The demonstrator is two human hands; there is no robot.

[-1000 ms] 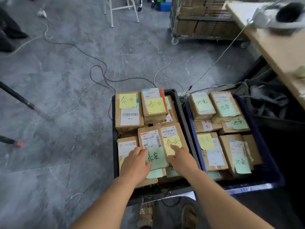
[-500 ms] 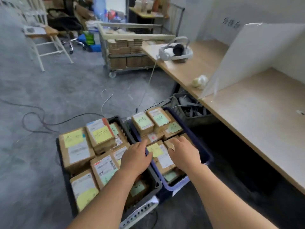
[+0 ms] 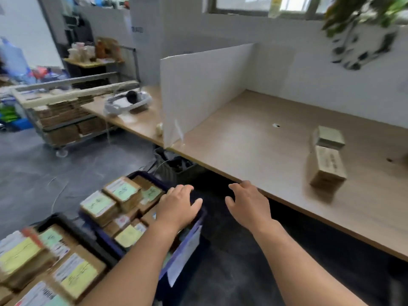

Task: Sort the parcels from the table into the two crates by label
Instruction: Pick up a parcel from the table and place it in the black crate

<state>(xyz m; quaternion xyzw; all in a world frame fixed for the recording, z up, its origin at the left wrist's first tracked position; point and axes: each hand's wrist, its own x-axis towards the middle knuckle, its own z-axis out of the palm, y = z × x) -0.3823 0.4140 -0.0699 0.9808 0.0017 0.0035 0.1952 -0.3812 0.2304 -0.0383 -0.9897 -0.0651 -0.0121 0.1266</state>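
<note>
Room: grey stone floor (image 3: 44,184) is spreading to the left, with a white wall and a window sitting behind the long wooden surface (image 3: 254,140) on the right.
Surface: 2 parcels (image 3: 327,159) are lying on it at the far right, one just beyond the other, touching or nearly so; their labels are too blurred to read.
Blue crate (image 3: 187,244): it is standing on the floor just beside the near edge of the surface, holding many parcels with green and yellow notes.
Black crate (image 3: 84,241): it is sitting to the left of the blue one, touching it, and is also holding many parcels.
Progress: judging by the full crates, most of the sorting is looking done; the 2 parcels on the surface are seemingly what is remaining.
Left hand (image 3: 177,207): it is hanging over the right side of the blue crate, fingers spread and relaxed, holding nothing.
Right hand (image 3: 248,205): it is hovering in the air near the edge of the surface, fingers loose and slightly bent, holding nothing.
Around: a white divider board (image 3: 205,91) is standing upright across the surface; a headset (image 3: 128,102) is lying beyond it; a cart of flat cardboard (image 3: 64,120) is standing far left.
In the way: nothing is lying between the right hand and the 2 parcels, though they are well apart.
</note>
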